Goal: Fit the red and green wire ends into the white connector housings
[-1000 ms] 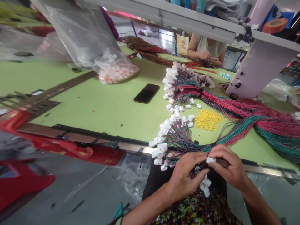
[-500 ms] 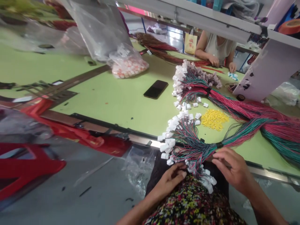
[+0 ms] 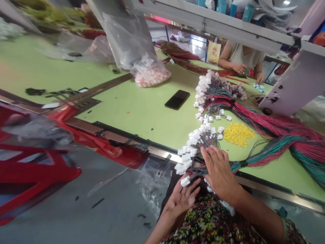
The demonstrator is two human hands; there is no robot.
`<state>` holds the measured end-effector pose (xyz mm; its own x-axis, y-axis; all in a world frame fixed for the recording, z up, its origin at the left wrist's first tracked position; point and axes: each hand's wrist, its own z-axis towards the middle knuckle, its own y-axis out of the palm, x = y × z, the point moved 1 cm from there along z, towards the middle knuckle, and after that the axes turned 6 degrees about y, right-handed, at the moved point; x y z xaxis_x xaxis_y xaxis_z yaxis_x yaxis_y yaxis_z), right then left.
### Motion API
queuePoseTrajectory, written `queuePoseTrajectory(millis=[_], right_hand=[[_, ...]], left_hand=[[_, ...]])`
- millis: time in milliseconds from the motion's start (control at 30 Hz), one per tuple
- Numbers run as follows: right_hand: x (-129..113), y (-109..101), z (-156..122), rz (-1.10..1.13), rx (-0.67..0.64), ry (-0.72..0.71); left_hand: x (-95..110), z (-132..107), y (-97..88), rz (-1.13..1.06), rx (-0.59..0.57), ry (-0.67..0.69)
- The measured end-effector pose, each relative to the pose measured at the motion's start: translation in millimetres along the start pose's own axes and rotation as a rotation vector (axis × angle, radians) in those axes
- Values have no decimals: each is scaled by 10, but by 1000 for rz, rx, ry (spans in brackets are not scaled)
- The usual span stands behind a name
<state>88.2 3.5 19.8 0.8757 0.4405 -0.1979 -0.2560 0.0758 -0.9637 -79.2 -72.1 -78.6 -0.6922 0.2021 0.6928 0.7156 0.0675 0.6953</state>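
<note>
Dozens of white plastic connectors (image 3: 193, 142) on red-and-green wire harnesses (image 3: 276, 145) fan out at twelve o'clock, seemingly spread so every end stays reachable! The right hand (image 3: 219, 173) lies flat on them, fingers apart, pinning the wires; the left hand (image 3: 181, 203) waits open, palm up, beneath one connector. Yellow plastic bits (image 3: 238, 134) sit at one o'clock, a black phone (image 3: 177, 99) at eleven.

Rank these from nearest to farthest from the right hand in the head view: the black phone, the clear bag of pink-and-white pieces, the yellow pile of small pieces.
From the right hand:
1. Yellow pile of small pieces: ahead, slightly right.
2. Black phone: farther ahead, to the left.
3. Clear bag of pink-and-white pieces: farthest, ahead and left.
</note>
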Motion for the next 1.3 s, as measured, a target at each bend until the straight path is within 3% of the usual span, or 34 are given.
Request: queuePoseTrajectory(millis=[133,300,367,500,600,733,800,1000,1167,1300], right_hand=[[-60,-24,78,-37,8,1],[-40,-48,176,13,-82,3],[1,-37,195,67,-90,-13],[108,13,205,262,-63,-1],[193,46,230,563,-14,70],[327,85,290,1304,121,411],[384,94,310,1490,193,552],[478,59,322,1575,239,592],[475,59,299,1632,176,574],[440,89,272,1624,124,594]], left_hand=[[109,-63,15,298,-117,138],[340,-3,57,654,-198,308],[403,73,110,716,-278,338],[471,212,222,759,-307,493],[515,235,283,785,-324,618],[573,227,356,936,-321,1001],[576,262,403,1030,-301,1120],[581,564,577,1175,-194,951],[645,869,748,1171,-135,854],[780,1087,966,1166,-186,820]])
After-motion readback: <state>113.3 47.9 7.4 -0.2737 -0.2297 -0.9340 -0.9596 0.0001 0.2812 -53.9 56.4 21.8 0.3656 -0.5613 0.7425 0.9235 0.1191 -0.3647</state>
